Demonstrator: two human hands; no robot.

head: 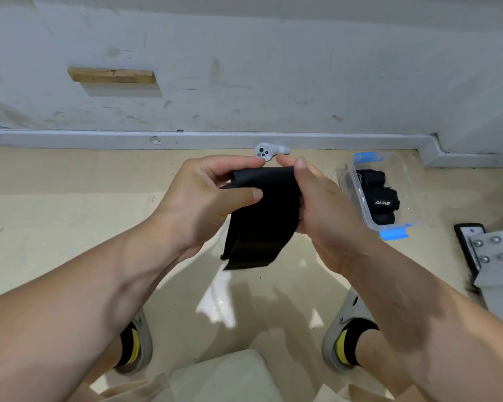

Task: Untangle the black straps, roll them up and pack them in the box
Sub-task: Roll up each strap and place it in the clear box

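Both hands are up at mid-frame, close together, clamped on one black strap (263, 216). The left hand (204, 195) pinches the strap's top-left corner: thumb on the near face, fingers curled over the top edge. The right hand (323, 204) grips the right edge, thumb up at the top-right corner, the other fingers wrapped behind the fabric. The hands aren't touching each other; the strap's width spans the gap between them.

The strap hangs down from the grip, its lower end loose and folded over on itself, clear of the floor (70, 216).

The clear plastic box (385, 224) with blue latches sits on the floor just right of the right hand, lid off. Rolled black straps (382, 198) are already inside, one with white lettering.

A small white controller (266, 150) lies on the floor by the skirting, behind the hands. A grey metal bracket (490, 250) with screws is at the right edge. Two shoes are visible at the bottom.
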